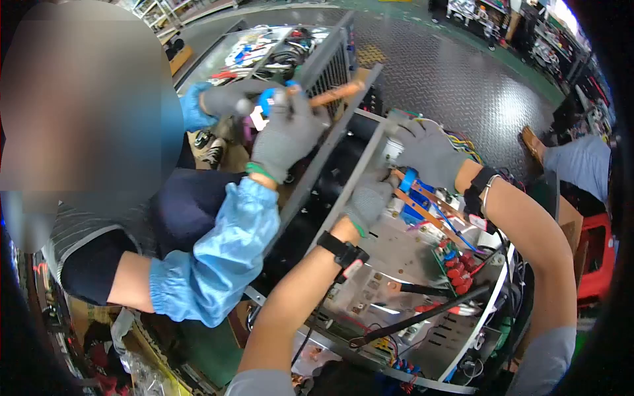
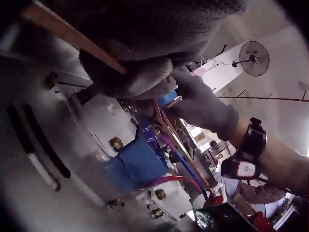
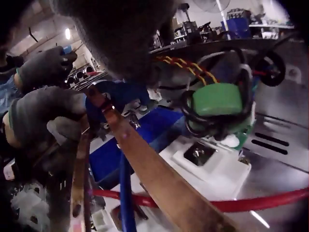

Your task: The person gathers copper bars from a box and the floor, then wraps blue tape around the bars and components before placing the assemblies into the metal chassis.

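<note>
Two flat copper bars (image 1: 432, 214) slant over the open metal chassis, and a blue ring-shaped part (image 1: 409, 179) sits around their upper end. My gloved left hand (image 1: 368, 201) grips a copper bar (image 2: 79, 41) near that ring, its fingers curled over the metal. From the other side my gloved right hand (image 1: 429, 155) holds the blue ring (image 3: 116, 96), with most of its fingertips hidden. Below the bars lie a blue block (image 2: 137, 162), a white housing (image 3: 207, 166), and blue and red wires. A green coil (image 3: 217, 100) wound with black cable stands beside them.
At the left another person's gloved hands (image 1: 285, 135) hold a copper bar (image 1: 338, 94) with a blue part on it. Black cables (image 1: 422, 320) cross the chassis, near red round components (image 1: 459, 272). A bin of loose parts (image 1: 264, 56) stands beyond; a red stool (image 1: 596, 254) is at right.
</note>
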### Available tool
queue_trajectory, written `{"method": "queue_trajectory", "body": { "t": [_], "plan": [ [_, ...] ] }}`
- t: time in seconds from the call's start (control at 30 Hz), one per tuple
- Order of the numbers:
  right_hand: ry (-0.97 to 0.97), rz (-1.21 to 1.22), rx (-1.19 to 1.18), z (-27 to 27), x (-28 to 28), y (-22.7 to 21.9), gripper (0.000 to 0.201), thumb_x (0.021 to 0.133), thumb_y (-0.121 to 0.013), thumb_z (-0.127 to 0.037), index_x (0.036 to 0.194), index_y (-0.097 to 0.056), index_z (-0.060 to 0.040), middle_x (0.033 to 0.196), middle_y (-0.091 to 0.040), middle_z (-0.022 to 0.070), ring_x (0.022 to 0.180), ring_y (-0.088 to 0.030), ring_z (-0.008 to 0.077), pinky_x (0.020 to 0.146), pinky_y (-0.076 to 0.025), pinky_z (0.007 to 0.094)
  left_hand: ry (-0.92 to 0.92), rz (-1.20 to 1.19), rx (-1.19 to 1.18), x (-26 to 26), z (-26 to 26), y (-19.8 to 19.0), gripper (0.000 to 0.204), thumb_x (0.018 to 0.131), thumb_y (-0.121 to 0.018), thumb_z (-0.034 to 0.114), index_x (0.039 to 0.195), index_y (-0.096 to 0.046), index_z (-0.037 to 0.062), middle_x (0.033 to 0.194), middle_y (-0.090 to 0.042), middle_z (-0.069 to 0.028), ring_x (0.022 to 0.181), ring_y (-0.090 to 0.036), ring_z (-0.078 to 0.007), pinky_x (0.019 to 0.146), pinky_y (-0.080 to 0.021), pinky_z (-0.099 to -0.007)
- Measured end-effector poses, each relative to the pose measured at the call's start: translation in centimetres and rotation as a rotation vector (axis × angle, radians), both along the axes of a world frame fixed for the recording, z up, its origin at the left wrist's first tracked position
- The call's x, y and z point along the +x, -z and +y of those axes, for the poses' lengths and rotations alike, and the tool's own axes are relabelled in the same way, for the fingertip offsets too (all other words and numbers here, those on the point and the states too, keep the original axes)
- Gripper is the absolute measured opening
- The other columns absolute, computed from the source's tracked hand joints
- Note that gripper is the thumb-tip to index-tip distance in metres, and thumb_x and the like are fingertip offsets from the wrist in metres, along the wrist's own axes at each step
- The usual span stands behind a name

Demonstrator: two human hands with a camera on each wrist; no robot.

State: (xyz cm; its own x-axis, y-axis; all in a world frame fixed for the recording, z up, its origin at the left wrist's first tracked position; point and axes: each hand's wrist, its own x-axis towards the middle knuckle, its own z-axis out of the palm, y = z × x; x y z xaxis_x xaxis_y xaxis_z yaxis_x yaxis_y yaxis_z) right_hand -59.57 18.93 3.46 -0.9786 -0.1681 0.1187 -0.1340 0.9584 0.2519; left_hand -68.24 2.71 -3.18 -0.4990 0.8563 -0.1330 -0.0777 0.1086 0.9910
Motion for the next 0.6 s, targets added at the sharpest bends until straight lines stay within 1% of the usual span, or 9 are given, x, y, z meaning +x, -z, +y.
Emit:
{"method": "queue_trajectory", "body": {
  "t": [0.1, 0.13, 0.23, 0.27, 0.37, 0.4, 0.47, 0.57, 0.6],
  "plan": [
    [0.042, -0.212, 0.172, -0.5, -0.2, -2.9, 0.026, 0.078, -0.06, -0.018, 0.1, -0.073, -0.0191, 0.137, -0.049, 0.0073, 0.13, -0.039, 0.0282, 0.097, -0.036, 0.0422, 0.024, 0.006, -0.034, -0.1, -0.1, -1.3, 0.028, 0.096, -0.056, 0.02, 0.107, -0.065, -0.0043, 0.069, -0.059, -0.0012, 0.053, -0.048, -0.0046, 0.045, -0.037, -0.0214],
    [-0.025, -0.129, 0.148, 0.0, 0.0, -2.7, 0.026, 0.078, -0.06, -0.017, 0.1, -0.073, -0.0203, 0.131, -0.053, 0.0071, 0.129, -0.041, 0.0263, 0.096, -0.036, 0.0402, -0.004, -0.013, -0.056, -0.1, 0.2, -1.3, 0.027, 0.096, -0.055, 0.019, 0.105, -0.066, -0.0041, 0.068, -0.058, -0.0009, 0.053, -0.048, -0.0051, 0.045, -0.038, -0.0221],
    [0.034, 0.091, 0.182, 0.1, 0.6, -1.9, 0.027, 0.077, -0.06, -0.017, 0.101, -0.072, -0.0204, 0.124, -0.055, 0.007, 0.128, -0.041, 0.0245, 0.098, -0.035, 0.0385, -0.017, -0.056, 0.117, -0.2, 1.0, -0.2, 0.024, 0.095, -0.055, 0.017, 0.102, -0.066, -0.003, 0.067, -0.058, -0.0013, 0.052, -0.048, -0.0057, 0.046, -0.038, -0.023],
    [0.182, -0.151, 0.237, -0.2, 0.3, -2.1, 0.038, 0.078, -0.061, -0.017, 0.115, -0.065, -0.0189, 0.124, -0.053, 0.0095, 0.126, -0.042, 0.0258, 0.099, -0.034, 0.0389, -0.059, 0.056, 0.005, 0.1, 1.5, -0.4, 0.022, 0.095, -0.055, 0.016, 0.1, -0.067, -0.0023, 0.067, -0.058, -0.0026, 0.051, -0.049, -0.007, 0.047, -0.041, -0.0243],
    [0.214, -0.095, 0.379, -1.0, 0.0, 0.2, 0.054, 0.078, -0.062, -0.016, 0.131, -0.052, -0.0155, 0.131, -0.048, 0.0126, 0.126, -0.042, 0.0283, 0.1, -0.034, 0.0413, -0.055, 0.021, -0.11, 0.2, 2.4, 0.4, 0.022, 0.095, -0.054, 0.015, 0.099, -0.066, -0.0022, 0.067, -0.059, -0.0035, 0.051, -0.051, -0.0077, 0.047, -0.044, -0.0248],
    [0.203, -0.085, 0.325, -0.9, 0.4, 0.4, 0.057, 0.077, -0.062, -0.016, 0.132, -0.048, -0.0146, 0.132, -0.046, 0.0135, 0.125, -0.042, 0.0294, 0.1, -0.034, 0.0423, -0.052, -0.011, -0.11, 0.2, 2.3, 0.8, 0.022, 0.094, -0.054, 0.015, 0.099, -0.066, -0.0022, 0.067, -0.059, -0.0038, 0.051, -0.052, -0.0081, 0.047, -0.045, -0.0249],
    [0.176, -0.051, 0.226, -0.9, 0.8, -0.7, 0.064, 0.075, -0.063, -0.015, 0.136, -0.042, -0.0129, 0.134, -0.043, 0.0154, 0.125, -0.042, 0.0315, 0.1, -0.033, 0.0443, -0.051, -0.066, -0.1, -0.2, 2.3, 1.0, 0.022, 0.094, -0.054, 0.016, 0.098, -0.066, -0.0021, 0.067, -0.06, -0.0043, 0.051, -0.053, -0.009, 0.046, -0.046, -0.0251],
    [0.267, 0.066, 0.021, -2.8, 3.1, -2.6, 0.065, 0.073, -0.064, -0.013, 0.134, -0.043, -0.0115, 0.134, -0.043, 0.016, 0.124, -0.042, 0.0334, 0.1, -0.033, 0.0474, -0.071, -0.089, -0.063, -0.3, 2.4, 1.4, 0.021, 0.095, -0.054, 0.017, 0.095, -0.066, -0.0011, 0.067, -0.06, -0.0043, 0.05, -0.052, -0.0095, 0.045, -0.045, -0.0253],
    [0.304, 0.062, -0.017, -3.9, 4.4, -3.2, 0.06, 0.073, -0.066, -0.014, 0.13, -0.047, -0.0108, 0.133, -0.043, 0.0161, 0.123, -0.042, 0.0347, 0.098, -0.035, 0.0494, -0.073, -0.103, -0.051, -0.2, 2.6, 1.6, 0.022, 0.095, -0.054, 0.017, 0.094, -0.066, -0.0006, 0.066, -0.059, -0.0043, 0.049, -0.052, -0.0098, 0.045, -0.044, -0.0256]
  ]
}}
